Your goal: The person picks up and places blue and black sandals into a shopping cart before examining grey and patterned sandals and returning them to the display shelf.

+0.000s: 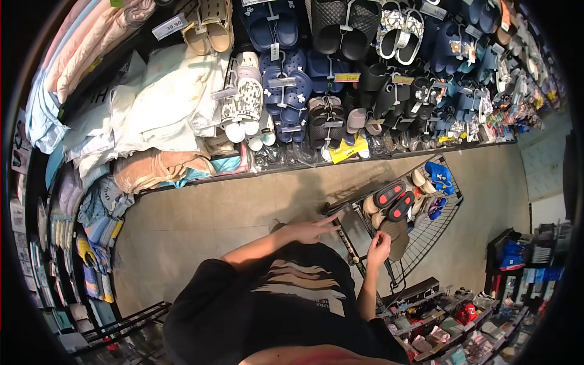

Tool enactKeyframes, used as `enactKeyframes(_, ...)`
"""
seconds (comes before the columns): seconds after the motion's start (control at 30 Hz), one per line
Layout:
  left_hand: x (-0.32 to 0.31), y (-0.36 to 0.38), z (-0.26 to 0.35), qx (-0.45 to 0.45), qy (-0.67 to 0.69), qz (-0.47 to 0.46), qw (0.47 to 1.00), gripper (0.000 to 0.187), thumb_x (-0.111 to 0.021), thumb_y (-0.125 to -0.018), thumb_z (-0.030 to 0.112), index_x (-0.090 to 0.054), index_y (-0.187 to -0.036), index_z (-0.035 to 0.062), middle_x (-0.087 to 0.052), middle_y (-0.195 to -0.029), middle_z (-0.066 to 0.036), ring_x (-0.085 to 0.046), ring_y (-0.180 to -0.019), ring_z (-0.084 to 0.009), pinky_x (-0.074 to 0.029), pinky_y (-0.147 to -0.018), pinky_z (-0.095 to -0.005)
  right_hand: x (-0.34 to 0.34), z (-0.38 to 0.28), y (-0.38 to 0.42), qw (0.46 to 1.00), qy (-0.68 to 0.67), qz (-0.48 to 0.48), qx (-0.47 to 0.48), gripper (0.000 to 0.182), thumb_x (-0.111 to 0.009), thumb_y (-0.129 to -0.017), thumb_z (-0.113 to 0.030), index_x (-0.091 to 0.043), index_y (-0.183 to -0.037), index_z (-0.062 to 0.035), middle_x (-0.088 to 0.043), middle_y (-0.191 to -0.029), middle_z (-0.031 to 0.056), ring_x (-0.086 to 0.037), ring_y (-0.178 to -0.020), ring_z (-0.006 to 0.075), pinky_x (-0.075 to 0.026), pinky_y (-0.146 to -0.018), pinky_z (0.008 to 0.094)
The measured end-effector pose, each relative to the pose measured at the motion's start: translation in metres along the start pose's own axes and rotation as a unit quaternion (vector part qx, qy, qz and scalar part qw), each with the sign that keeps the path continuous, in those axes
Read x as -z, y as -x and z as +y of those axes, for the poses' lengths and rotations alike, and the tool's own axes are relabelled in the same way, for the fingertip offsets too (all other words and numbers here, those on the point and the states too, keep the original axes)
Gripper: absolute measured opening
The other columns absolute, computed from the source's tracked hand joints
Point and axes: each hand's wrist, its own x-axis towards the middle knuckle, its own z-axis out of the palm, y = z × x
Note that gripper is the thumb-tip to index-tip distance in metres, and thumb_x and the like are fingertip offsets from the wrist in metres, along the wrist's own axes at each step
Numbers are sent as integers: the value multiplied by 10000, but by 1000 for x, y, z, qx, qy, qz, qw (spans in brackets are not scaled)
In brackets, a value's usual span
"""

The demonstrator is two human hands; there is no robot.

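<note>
My left hand [313, 230] reaches toward the handle [345, 240] of a wire shopping cart [426, 258], its fingers spread and nothing held in them. Over the near end of the cart is my right hand [381, 244], with the fingers drawn together; whether something small is between them I cannot make out. Inside the cart lie black shoes with red spots [400, 205], a brown pair [398, 240] close to my right hand, blue clogs [439, 176] at the far end and several other shoes.
Racks of hanging clogs and slides [286, 85] run along the far side. Packaged white textiles [164, 103] and folded cloths [161, 167] fill shelves at the left. Bins of small goods [450, 328] stand at the lower right, beside the cart.
</note>
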Motion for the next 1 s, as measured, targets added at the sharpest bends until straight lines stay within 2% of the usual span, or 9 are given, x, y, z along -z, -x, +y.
enactKeyframes(0.07, -6, -3, -1, -21, -9, 20, 1000, 910, -608, -835, 7, -190, -1563, 358, 119, -1642, -94, -476, -1311, -381, -523, -880, -435, 4, 2, -9, 999, 36, -14, -32, 107, -603, -912, -128, -645, -952, -38, -630, -917, 141, -633, -822, 320, -489, -722, 419)
enactKeyframes(0.17, -1, -2, 18, 44, -26, -17, 999, 895, -611, -837, 17, -208, -1558, 362, 111, -1642, -98, -540, -1244, -375, -544, -823, -422, 6, 35, -22, 990, 117, -44, -60, 198, -613, -925, -254, -669, -954, -67, -659, -954, 145, -650, -864, 327, -494, -740, 443)
enactKeyframes(0.27, -9, -5, 27, 63, -47, -12, 997, 901, -624, -839, 32, -189, -1564, 344, 111, -1637, -119, -611, -1131, -372, -555, -782, -411, -12, 104, -13, 955, 257, -146, 29, 461, -530, -950, -474, -694, -1036, -52, -692, -932, 185, -669, -869, 377, -507, -789, 491)
enactKeyframes(0.3, -6, -6, 36, 88, -45, -29, 995, 908, -631, -840, 35, -175, -1567, 333, 123, -1633, -126, -627, -1095, -369, -556, -788, -411, -12, 105, -11, 955, 258, -145, 28, 461, -530, -950, -474, -694, -1036, -52, -692, -932, 185, -669, -869, 377, -507, -789, 491)
enactKeyframes(0.37, -5, -8, 40, 111, -45, -46, 992, 916, -638, -842, 39, -161, -1571, 323, 135, -1629, -134, -644, -1059, -366, -557, -793, -410, -15, 105, -10, 955, 125, -236, -131, 490, -534, -945, -495, -684, -1069, -45, -703, -961, 205, -662, -942, 396, -505, -831, 476)
enactKeyframes(0.67, -11, -3, 26, 34, -22, -38, 998, 943, -661, -842, 38, -132, -1573, 312, 162, -1622, -135, -659, -1003, -380, -555, -830, -435, -5, 108, -16, 927, 124, -341, -92, 650, -630, -870, -536, -611, -1224, 9, -672, -1128, 242, -628, -1105, 377, -483, -934, 431)
enactKeyframes(0.77, 3, 2, 43, 82, -21, -97, 992, 944, -660, -848, 40, -120, -1574, 309, 159, -1623, -136, -645, -1051, -378, -550, -854, -431, -8, 117, -13, 916, 142, -362, -97, 661, -691, -832, -498, -599, -1248, 9, -653, -1178, 250, -617, -1133, 373, -478, -957, 425)
enactKeyframes(0.87, -11, 5, 30, 69, -7, -97, 993, 886, -659, -861, 54, -178, -1571, 277, 143, -1628, -135, -636, -1088, -361, -550, -863, -417, -6, 117, -9, 914, 144, -359, -122, 625, -708, -832, -450, -602, -1252, 0, -653, -1187, 242, -620, -1137, 361, -483, -966, 413)
enactKeyframes(1.0, -34, 3, -10, -53, 88, -15, 995, 598, -614, -905, 78, -411, -1460, 167, 50, -1646, -108, -649, -1055, -295, -558, -840, -384, -4, 118, -4, 911, 147, -361, -132, 609, -725, -820, -419, -609, -1244, 2, -666, -1169, 228, -632, -1118, 355, -487, -956, 406)
